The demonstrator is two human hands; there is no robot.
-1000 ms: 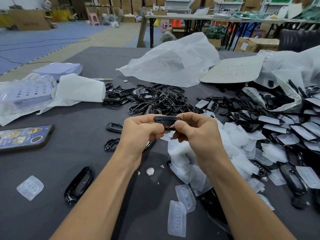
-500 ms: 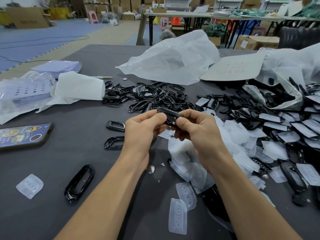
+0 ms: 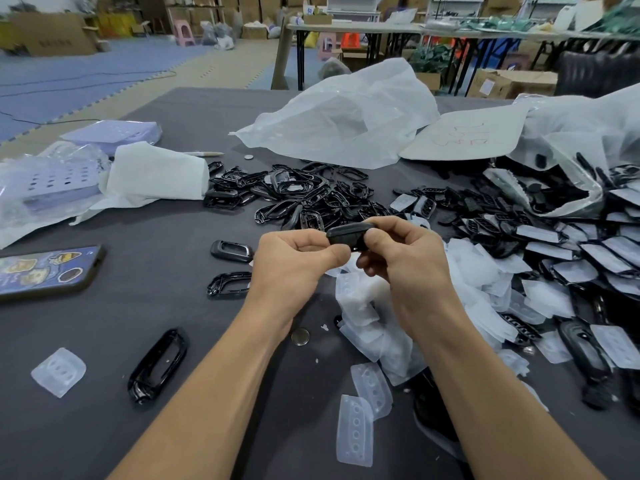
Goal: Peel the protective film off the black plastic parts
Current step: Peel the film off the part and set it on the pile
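**Peeling under way: one part up in both grips, a heap yet to do**

Both bare hands are up over the table [image 3: 166, 327]; the left grip [image 3: 294, 261] pinches one end of a black part [image 3: 346, 233] and the right grip [image 3: 408, 268] curls narrow round the other end, thumb on top; the part hangs just above the white film heap [image 3: 363, 306], clear of the table. Whether its film is lifting, I cannot tell; the fingers cover the edge.

How far along? Somewhere in the middle, I'd judge. Bare glossy parts lie heaped in the far pile [image 3: 294, 195], too tangled to count; the shed films make a thick drift under and right of the hands, which speaks of plenty done. Against that, the right side holds rows of covered parts [image 3: 588, 251] with pale film on them, well over a dozen and running out of view, and an open clear bag [image 3: 561, 192] beyond them holds more black pieces; so a good deal is left.

Now the count of what sits apart:

- in hand: one part;
- loose black parts left of the hands: three, a matte one [image 3: 231, 251], a glossy one [image 3: 228, 283] just below it, and a longer one [image 3: 157, 365] nearer the front;
- stray films away from the heap: three, one [image 3: 58, 372] far left, two [image 3: 360, 414] overlapping at the front;
- coins: two, one [image 3: 300, 337] beneath the left wrist, one [image 3: 248, 156] far off by the white bag [image 3: 339, 123];
- one phone [image 3: 45, 271] at the left edge.
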